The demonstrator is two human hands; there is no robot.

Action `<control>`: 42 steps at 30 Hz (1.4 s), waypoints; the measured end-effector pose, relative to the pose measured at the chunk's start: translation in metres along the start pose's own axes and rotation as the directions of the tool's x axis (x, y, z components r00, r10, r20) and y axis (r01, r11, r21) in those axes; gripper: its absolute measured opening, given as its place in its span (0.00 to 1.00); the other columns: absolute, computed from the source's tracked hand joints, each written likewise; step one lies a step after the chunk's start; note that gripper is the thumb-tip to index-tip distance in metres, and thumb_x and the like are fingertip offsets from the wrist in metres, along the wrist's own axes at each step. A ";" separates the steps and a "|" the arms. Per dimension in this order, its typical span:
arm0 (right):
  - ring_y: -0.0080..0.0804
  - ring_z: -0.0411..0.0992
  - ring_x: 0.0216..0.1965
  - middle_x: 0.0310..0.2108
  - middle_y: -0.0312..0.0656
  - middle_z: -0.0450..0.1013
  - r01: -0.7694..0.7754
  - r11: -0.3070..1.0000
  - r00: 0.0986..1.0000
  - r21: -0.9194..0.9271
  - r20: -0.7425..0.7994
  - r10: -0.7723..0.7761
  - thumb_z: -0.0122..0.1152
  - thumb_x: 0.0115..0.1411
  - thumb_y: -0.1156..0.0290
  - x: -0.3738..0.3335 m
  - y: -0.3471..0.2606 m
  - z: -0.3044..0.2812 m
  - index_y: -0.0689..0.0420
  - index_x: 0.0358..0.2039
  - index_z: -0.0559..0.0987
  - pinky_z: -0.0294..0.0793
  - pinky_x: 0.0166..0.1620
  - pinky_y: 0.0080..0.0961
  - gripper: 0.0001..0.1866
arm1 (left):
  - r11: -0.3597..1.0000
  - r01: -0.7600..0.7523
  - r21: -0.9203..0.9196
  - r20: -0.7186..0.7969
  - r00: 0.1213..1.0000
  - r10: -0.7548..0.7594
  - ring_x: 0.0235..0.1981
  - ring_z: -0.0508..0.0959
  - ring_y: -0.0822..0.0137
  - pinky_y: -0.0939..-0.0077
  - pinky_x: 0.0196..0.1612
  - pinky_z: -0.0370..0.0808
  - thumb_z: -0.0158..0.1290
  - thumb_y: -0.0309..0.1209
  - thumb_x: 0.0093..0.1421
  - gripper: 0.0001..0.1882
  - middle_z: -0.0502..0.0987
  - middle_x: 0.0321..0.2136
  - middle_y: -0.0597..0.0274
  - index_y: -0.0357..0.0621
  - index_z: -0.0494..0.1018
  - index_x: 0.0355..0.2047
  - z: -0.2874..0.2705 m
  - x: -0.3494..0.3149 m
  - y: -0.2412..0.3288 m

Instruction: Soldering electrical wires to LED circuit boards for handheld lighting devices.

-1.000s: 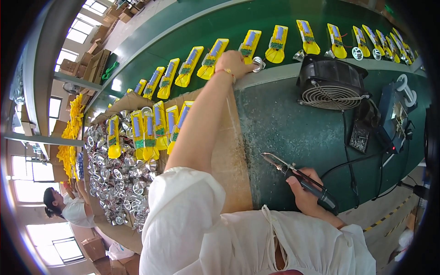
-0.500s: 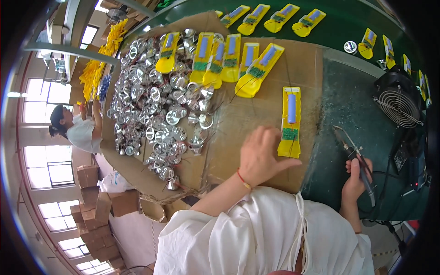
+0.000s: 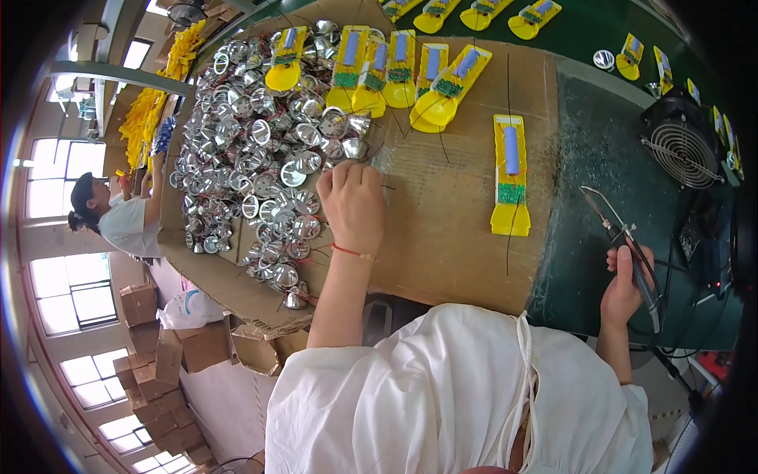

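Note:
At the right edge of a heap of silver cup-shaped reflectors (image 3: 260, 132) with thin wires, my left hand (image 3: 353, 205) reaches down with its fingers curled. What lies under its fingertips is hidden; a short dark wire shows beside it. My right hand (image 3: 622, 288) grips a soldering iron (image 3: 617, 237) with a wire feeder along its tip, which points up and left over the dark green tabletop. Between the hands, a yellow plastic housing (image 3: 512, 220) lies on the cardboard, fitted with a purple cylindrical cell (image 3: 512, 150) and a small green circuit board (image 3: 511, 193).
More yellow housings (image 3: 450, 87) lie beyond the heap, others (image 3: 534, 17) along the far green surface. A small black fan (image 3: 683, 150) stands at the right, with cables below it. Cardboard (image 3: 442, 253) covers the middle of the table. Another person (image 3: 126, 221) works at far left.
My left hand has moved left from beside the single yellow housing to the edge of the reflector heap, and its fingers have curled. My right hand still holds the soldering iron. The view has shifted slightly.

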State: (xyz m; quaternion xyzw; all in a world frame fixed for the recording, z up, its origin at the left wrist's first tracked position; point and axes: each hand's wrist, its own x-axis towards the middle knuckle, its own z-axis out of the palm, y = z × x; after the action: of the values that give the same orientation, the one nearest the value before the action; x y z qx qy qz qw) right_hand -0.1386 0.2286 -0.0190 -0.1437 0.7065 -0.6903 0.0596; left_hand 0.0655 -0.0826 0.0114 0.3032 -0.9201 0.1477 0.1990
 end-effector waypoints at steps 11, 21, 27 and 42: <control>0.23 0.71 0.25 0.26 0.42 0.72 -0.049 0.997 0.997 0.058 0.057 0.046 0.58 0.54 0.73 -0.012 -0.009 0.007 0.65 0.36 0.72 0.71 0.29 0.15 0.11 | 0.825 0.220 -0.521 0.150 0.975 -0.165 0.29 0.75 0.61 0.70 0.38 0.69 0.53 0.27 0.51 0.03 0.76 0.23 0.62 0.41 0.73 0.23 -0.014 0.015 0.022; 0.27 0.72 0.27 0.29 0.45 0.70 0.158 0.985 0.911 -0.069 0.396 -0.119 0.59 0.52 0.76 -0.015 -0.021 0.030 0.66 0.32 0.71 0.73 0.31 0.20 0.09 | 0.220 0.640 -0.736 0.637 0.765 -0.093 0.18 0.72 0.74 0.81 0.23 0.69 0.55 0.30 0.54 0.09 0.73 0.20 0.61 0.35 0.73 0.24 -0.015 -0.008 0.110; 0.16 0.68 0.21 0.20 0.35 0.72 0.056 0.998 0.947 -0.013 0.318 -0.049 0.63 0.50 0.74 -0.012 -0.020 0.048 0.62 0.29 0.74 0.67 0.26 0.14 0.08 | 0.300 0.524 -0.797 0.530 0.845 -0.068 0.19 0.71 0.72 0.79 0.23 0.68 0.54 0.28 0.54 0.08 0.71 0.25 0.60 0.34 0.72 0.24 -0.010 -0.006 0.112; 0.23 0.72 0.26 0.24 0.42 0.72 -0.180 0.980 0.929 0.088 0.343 0.140 0.57 0.55 0.75 -0.011 -0.019 0.057 0.64 0.33 0.71 0.73 0.31 0.17 0.07 | 0.292 0.526 -0.799 0.528 0.846 -0.077 0.18 0.70 0.70 0.77 0.23 0.67 0.55 0.27 0.53 0.07 0.71 0.24 0.59 0.34 0.73 0.23 -0.009 -0.006 0.112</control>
State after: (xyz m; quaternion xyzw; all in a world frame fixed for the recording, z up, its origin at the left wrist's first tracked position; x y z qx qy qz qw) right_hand -0.1096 0.1769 -0.0035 -0.1970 0.6535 -0.6890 0.2435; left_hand 0.0031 0.0100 -0.0007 0.3315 -0.7806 -0.5016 0.1705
